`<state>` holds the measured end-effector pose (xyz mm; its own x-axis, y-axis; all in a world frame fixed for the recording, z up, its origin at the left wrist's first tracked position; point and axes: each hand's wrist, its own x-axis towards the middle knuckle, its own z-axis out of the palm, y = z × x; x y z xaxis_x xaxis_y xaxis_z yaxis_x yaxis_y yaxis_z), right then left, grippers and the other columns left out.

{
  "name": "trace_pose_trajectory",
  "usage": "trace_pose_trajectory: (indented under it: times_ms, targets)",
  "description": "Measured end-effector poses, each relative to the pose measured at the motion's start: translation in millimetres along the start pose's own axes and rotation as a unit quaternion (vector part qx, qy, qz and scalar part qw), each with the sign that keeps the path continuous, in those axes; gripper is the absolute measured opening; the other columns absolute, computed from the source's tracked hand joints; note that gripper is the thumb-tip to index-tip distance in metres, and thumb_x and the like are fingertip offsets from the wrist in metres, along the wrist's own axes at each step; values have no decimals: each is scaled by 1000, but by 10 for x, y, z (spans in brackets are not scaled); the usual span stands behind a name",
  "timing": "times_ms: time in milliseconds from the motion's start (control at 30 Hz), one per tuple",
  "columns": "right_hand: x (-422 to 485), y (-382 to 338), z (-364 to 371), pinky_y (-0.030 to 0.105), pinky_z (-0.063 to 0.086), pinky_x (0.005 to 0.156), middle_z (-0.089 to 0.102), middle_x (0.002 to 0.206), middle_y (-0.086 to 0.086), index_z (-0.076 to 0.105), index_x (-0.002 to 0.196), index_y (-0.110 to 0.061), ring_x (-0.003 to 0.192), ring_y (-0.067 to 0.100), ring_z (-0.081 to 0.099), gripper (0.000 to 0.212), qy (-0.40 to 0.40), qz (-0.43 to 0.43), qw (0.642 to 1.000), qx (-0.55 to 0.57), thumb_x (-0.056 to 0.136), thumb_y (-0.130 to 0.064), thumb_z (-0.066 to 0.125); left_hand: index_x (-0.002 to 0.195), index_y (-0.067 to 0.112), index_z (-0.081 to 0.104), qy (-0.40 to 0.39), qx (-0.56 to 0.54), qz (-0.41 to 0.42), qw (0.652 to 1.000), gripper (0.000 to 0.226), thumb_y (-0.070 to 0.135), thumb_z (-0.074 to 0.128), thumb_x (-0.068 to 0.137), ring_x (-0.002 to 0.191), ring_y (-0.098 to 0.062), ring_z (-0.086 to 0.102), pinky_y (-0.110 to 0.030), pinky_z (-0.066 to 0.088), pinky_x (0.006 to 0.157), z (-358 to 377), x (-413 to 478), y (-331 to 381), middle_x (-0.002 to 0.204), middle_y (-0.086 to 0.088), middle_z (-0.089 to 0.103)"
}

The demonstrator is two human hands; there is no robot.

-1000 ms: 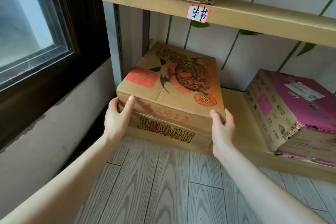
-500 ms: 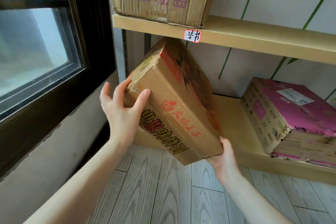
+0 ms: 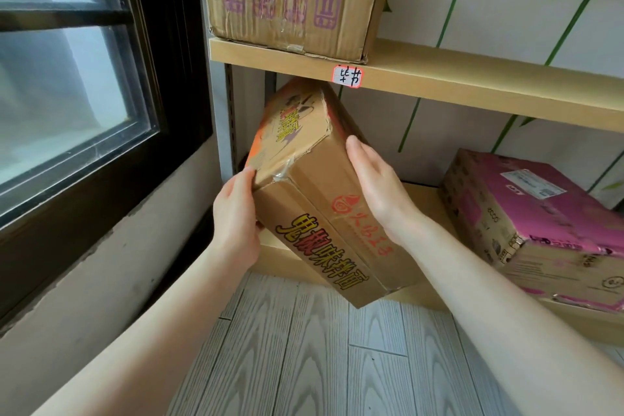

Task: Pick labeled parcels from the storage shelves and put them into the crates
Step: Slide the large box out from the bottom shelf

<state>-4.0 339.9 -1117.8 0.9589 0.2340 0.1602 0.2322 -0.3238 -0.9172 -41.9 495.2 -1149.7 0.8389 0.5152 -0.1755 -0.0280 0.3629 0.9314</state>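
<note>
Carefully: noodle box (image 3: 314,213) tilted on edge
Corner gripped by the left hand (image 3: 236,216), right hand (image 3: 378,192) pressed flat; support its underside

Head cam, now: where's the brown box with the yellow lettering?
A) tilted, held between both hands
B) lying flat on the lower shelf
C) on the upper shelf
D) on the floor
A: the box sits at a steep angle below the upper shelf, with the left hand holding its near corner and the right hand laid against its side face.
</note>
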Motion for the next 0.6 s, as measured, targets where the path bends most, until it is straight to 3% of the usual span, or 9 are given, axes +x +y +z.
trace_pose_trajectory:
  times_ms: [133, 233, 333, 400, 500, 600]
  targets:
    - [-71, -181, 44, 45, 39, 106, 56, 132, -3, 51, 131, -28, 123, 17, 51, 86, -35, 21, 998, 46, 66, -84, 38, 77, 34, 65, 24, -21, 57, 998, 18, 35, 51, 88, 103, -17, 60, -36, 47, 90, -28, -73, 152, 98, 5, 66]
    - [-121, -335, -15, 29, 49, 87, 67, 115, 6, 62, 118, -14, 103, 14, 63, 80, -42, 31, 995, 86, 73, -77, 41, 76, 31, 66, 8, -11, 109, 994, 20, 32, 50, 88, 97, -15, 61, -33, 47, 86, -9, -130, 247, 93, 6, 67]
    - [-156, -365, -73, 19, 39, 72, 71, 102, -11, 67, 108, -25, 93, -2, 61, 53, -52, 39, 991, 116, 82, -64, 43, 89, 26, 67, -17, -1, 134, 991, 20, 34, 49, 90, 97, -14, 62, -27, 48, 79, 34, -161, 308, 96, 4, 68]
    - [-192, -344, -98, 22, 44, 75, 72, 90, -15, 68, 95, -30, 84, -3, 62, 34, -36, 52, 987, 148, 89, -53, 44, 102, 25, 67, -38, 16, 148, 988, 32, 45, 45, 90, 103, -14, 63, -30, 49, 89, 56, -167, 323, 104, 4, 69]
    - [-245, -255, -152, 42, 44, 96, 71, 86, -4, 67, 78, -29, 92, 13, 61, 33, -1, 80, 975, 210, 93, -41, 41, 92, 36, 70, -88, 27, 143, 985, 45, 61, 34, 83, 105, -15, 64, -42, 43, 101, 118, -215, 339, 105, 5, 72]
    - [-296, -122, -228, 46, 40, 100, 68, 90, 3, 65, 80, -24, 95, 19, 58, 31, 29, 105, 958, 265, 94, -31, 39, 89, 46, 69, -112, 53, 145, 982, 42, 52, 28, 93, 108, -10, 62, -39, 42, 103, 189, -269, 275, 106, 11, 71]
